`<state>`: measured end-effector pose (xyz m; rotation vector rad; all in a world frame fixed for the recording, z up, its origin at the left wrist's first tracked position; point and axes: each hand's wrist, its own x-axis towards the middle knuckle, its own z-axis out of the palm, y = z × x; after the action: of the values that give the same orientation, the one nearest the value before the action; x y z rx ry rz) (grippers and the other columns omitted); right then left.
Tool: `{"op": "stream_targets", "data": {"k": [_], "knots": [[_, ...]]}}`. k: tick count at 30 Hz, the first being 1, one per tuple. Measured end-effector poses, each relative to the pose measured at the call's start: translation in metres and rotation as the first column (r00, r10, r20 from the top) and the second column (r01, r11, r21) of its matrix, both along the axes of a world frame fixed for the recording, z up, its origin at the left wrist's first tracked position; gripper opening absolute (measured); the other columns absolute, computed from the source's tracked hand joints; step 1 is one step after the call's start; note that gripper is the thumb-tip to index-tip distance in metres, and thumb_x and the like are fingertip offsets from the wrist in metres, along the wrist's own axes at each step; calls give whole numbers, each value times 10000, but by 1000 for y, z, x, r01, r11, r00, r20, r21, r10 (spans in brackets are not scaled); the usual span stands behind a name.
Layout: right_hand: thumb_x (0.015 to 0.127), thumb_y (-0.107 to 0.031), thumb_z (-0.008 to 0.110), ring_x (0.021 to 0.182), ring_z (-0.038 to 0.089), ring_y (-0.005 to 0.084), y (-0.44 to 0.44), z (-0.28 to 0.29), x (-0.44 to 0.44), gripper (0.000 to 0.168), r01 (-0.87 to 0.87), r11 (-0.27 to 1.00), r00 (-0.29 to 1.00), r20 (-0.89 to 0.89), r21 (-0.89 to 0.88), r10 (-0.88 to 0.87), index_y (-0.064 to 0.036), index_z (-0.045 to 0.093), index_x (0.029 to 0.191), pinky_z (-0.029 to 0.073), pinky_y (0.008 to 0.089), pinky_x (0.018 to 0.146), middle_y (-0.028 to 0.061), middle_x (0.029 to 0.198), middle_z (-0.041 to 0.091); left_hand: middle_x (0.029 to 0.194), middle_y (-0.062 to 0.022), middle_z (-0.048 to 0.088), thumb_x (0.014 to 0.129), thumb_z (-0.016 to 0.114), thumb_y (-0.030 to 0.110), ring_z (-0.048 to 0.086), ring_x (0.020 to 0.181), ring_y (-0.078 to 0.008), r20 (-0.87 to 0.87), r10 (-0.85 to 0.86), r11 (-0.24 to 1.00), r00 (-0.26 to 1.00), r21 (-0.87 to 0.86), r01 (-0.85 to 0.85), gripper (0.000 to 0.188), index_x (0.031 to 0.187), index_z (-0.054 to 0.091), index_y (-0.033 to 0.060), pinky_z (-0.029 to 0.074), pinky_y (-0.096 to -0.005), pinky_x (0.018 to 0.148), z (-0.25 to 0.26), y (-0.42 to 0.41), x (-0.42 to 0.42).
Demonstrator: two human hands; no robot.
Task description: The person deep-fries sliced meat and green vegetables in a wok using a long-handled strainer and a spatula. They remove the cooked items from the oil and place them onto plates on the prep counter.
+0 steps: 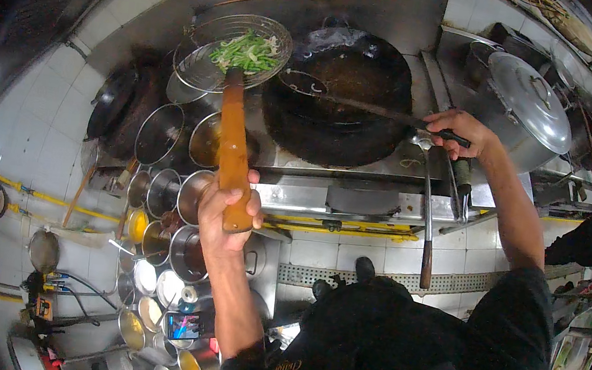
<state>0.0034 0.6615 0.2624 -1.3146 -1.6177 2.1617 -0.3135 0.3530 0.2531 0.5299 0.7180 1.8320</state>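
Observation:
My left hand (232,210) grips the flat wooden handle (234,149) of a wire strainer (195,34). Cut green vegetables mixed with pale shreds (248,52) lie in its basket, left of a large blackened wok (335,140). In my right hand (460,133) is the dark handle of a long-handled ladle (366,107). Its bowl is over the left part of the wok, where a small pale piece shows. Dark brown residue or liquid coats the inside of the wok; which of these I cannot tell.
A lidded aluminium stockpot (530,103) stands to the right. Another long-handled utensil (427,223) juts over the stove's front edge. Several metal pots and seasoning containers (162,191) crowd the left side, with a phone (183,326) among them. Yellow pipes (346,229) run under the stove front.

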Motion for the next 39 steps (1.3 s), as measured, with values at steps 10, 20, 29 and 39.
{"op": "stream_targets", "data": {"k": [10,20,29,39], "knots": [[824,-152,625,382,430,81,36,-22,32,270,250,963,968,-14,103,-250,-63,574,1073,429,265,355,36,652,551,946,-180,544,738,532,32,570,583,-209,31,16,999,999,-39,-15,463,1185,433,-38,528,-326,400,2,-5,6],[772,-99,615,435,509,122,13,31,80,550,-170,816,916,394,552,-76,-15,493,1302,489,276,371,41,629,522,954,-186,543,751,544,32,571,599,-209,46,-6,1000,999,-25,7,451,1182,434,-44,543,-326,413,-3,-10,3],[769,-81,637,423,531,128,-11,37,69,526,-283,879,921,366,384,136,-29,522,1279,491,282,371,61,641,559,938,-185,527,758,528,32,554,588,-206,78,31,999,996,-12,-31,455,1192,417,-44,526,-310,389,-3,-21,-1],[774,-94,632,417,475,99,-32,72,63,515,-205,873,964,247,442,101,-35,532,1275,456,278,378,23,630,533,989,-174,537,743,543,32,561,587,-163,-38,130,991,991,-38,-132,541,1251,391,-75,545,-275,423,-18,-60,-10]]}}
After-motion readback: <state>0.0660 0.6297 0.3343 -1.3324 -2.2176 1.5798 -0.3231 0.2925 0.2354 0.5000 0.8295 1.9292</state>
